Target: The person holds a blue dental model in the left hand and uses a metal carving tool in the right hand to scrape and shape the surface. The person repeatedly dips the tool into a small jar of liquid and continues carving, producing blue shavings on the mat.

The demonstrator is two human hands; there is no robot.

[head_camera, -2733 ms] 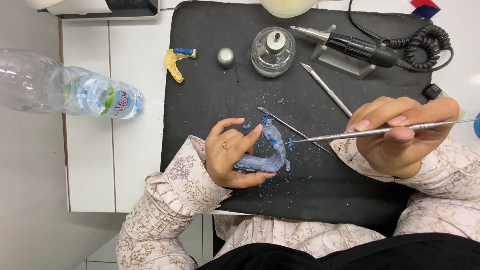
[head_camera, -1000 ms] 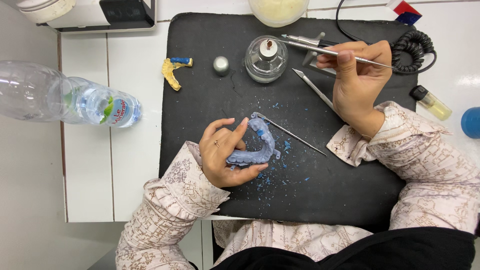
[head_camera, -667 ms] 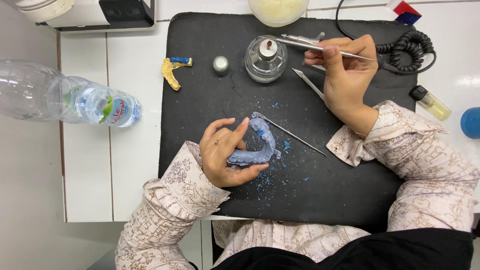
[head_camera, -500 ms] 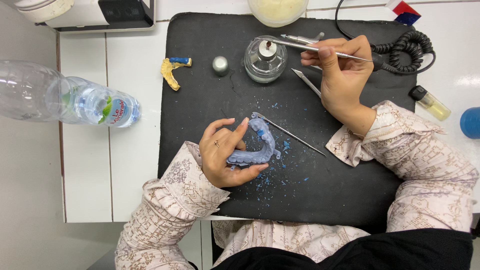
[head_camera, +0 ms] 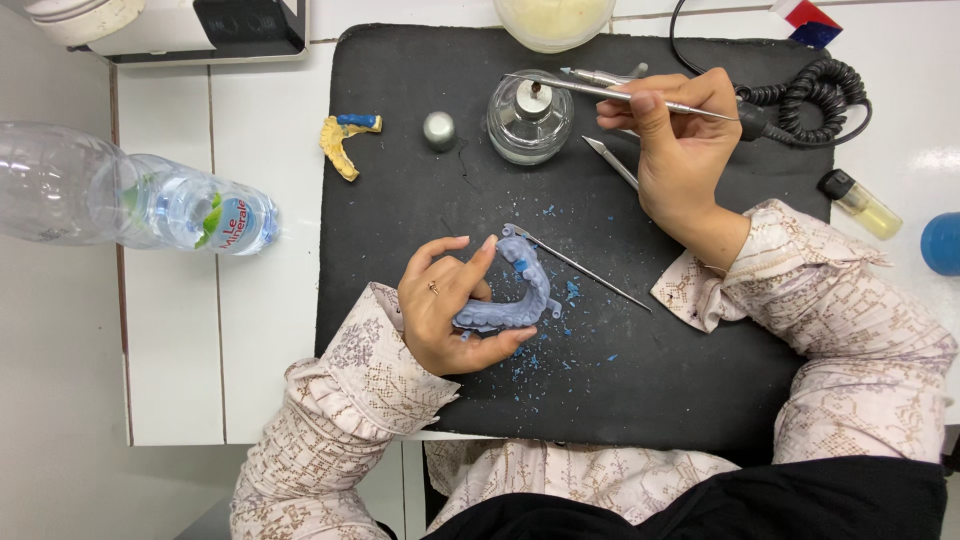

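Dental laboratory workstation: a black work mat (head_camera: 420,190) on a white tabletop (head_camera: 260,330) carries a blue arch-shaped dental model (head_camera: 520,295), a glass spirit burner (head_camera: 529,115), slender metal carving instruments (head_camera: 578,265), a corded handpiece (head_camera: 770,115) and scattered blue wax chips (head_camera: 545,360).

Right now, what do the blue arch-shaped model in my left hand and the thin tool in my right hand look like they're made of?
The blue arch model looks like matte wax or plaster: dull surface, with blue crumbs scattered on the black mat, so wax seems likelier. The thin tool in the right hand looks like polished metal: silvery, with bright glints. The left hand grips the model.
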